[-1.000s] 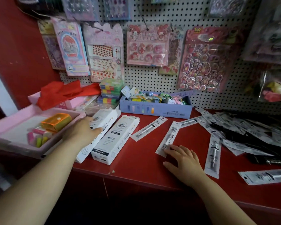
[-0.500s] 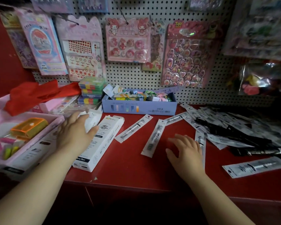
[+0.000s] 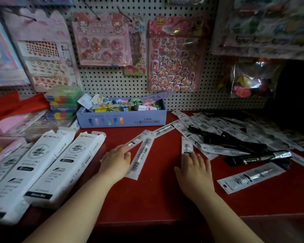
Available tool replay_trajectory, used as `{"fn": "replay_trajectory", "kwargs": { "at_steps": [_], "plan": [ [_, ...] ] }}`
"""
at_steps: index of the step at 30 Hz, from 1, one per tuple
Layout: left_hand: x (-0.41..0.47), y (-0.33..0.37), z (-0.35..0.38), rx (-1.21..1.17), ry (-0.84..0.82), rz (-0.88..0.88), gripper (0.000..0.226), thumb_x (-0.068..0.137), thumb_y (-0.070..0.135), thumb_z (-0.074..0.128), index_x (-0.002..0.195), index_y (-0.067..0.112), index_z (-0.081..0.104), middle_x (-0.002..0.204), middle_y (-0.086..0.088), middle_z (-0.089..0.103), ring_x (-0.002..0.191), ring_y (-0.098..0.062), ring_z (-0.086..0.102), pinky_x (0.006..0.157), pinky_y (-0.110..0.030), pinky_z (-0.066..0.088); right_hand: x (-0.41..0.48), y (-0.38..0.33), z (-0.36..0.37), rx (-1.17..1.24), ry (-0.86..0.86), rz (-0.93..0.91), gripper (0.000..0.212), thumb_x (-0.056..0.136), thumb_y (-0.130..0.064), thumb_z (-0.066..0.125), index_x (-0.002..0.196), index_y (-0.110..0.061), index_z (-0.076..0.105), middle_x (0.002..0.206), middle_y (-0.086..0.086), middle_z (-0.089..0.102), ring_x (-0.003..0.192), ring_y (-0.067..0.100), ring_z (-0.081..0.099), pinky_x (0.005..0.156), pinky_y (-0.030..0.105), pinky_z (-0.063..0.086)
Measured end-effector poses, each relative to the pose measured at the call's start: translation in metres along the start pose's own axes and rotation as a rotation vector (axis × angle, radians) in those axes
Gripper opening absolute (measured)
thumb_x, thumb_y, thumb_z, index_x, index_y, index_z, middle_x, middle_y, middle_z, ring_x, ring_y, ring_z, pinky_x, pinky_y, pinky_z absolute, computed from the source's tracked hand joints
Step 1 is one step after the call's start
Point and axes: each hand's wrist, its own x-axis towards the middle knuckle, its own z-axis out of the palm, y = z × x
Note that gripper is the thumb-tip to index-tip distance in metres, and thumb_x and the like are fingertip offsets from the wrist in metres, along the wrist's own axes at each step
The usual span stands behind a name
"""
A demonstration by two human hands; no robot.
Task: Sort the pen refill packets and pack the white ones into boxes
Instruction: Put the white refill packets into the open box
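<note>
Two long white boxes lie side by side on the left of the red counter, their far-end flaps open. Just right of them the left hand lies palm down, fingers straight and relaxed, its fingertips resting on the near end of a white refill packet. A second white packet lies touching its thumb side. Further right, the right hand is also flat and unclenched, fingertips pressing the near end of another white packet. Beyond it sprawls a mixed heap of white and black packets, with one lone packet lying nearer the counter's edge.
</note>
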Motion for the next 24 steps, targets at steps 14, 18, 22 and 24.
{"fn": "replay_trajectory", "kwargs": {
  "at_steps": [14, 18, 22, 24],
  "plan": [
    [-0.038, 0.022, 0.017, -0.002, 0.051, 0.072, 0.058, 0.081, 0.043, 0.057, 0.131, 0.019, 0.041, 0.135, 0.002, 0.048, 0.126, -0.02, 0.04, 0.104, -0.03, 0.029, 0.005, -0.023, 0.001, 0.657, 0.038, -0.109, 0.051, 0.084, 0.007, 0.031, 0.132, -0.008, 0.042, 0.128, 0.006, 0.058, 0.118, 0.024, 0.052, 0.101, 0.034, 0.039],
    [-0.028, 0.031, 0.011, 0.316, -0.029, 0.048, 0.059, 0.082, 0.046, 0.054, 0.13, 0.015, 0.039, 0.133, -0.004, 0.046, 0.124, -0.025, 0.038, 0.099, -0.034, 0.034, 0.006, -0.017, -0.002, 0.828, 0.05, -0.034, 0.048, 0.083, 0.008, 0.03, 0.124, -0.008, 0.047, 0.12, 0.005, 0.061, 0.064, 0.003, 0.047, 0.056, 0.015, 0.035],
    [-0.015, 0.047, 0.002, 0.589, -0.046, 0.117, 0.03, 0.089, 0.015, 0.048, 0.117, 0.008, 0.052, 0.122, -0.009, 0.054, 0.114, -0.029, 0.052, 0.088, -0.036, 0.044, 0.004, -0.016, 0.0, 0.877, 0.061, -0.062, 0.042, 0.083, 0.007, 0.034, 0.118, -0.008, 0.053, 0.114, 0.004, 0.063, 0.063, 0.002, 0.048, 0.051, 0.009, 0.035],
    [-0.017, 0.044, 0.002, 0.633, -0.021, 0.152, 0.029, 0.088, 0.007, 0.044, 0.114, 0.008, 0.054, 0.119, -0.009, 0.057, 0.11, -0.029, 0.055, 0.086, -0.036, 0.046, 0.003, -0.015, -0.002, 0.888, 0.096, -0.053, 0.038, 0.085, 0.004, 0.04, 0.118, -0.009, 0.054, 0.108, 0.002, 0.061, 0.07, 0.006, 0.052, 0.055, 0.008, 0.038]
  ]
}}
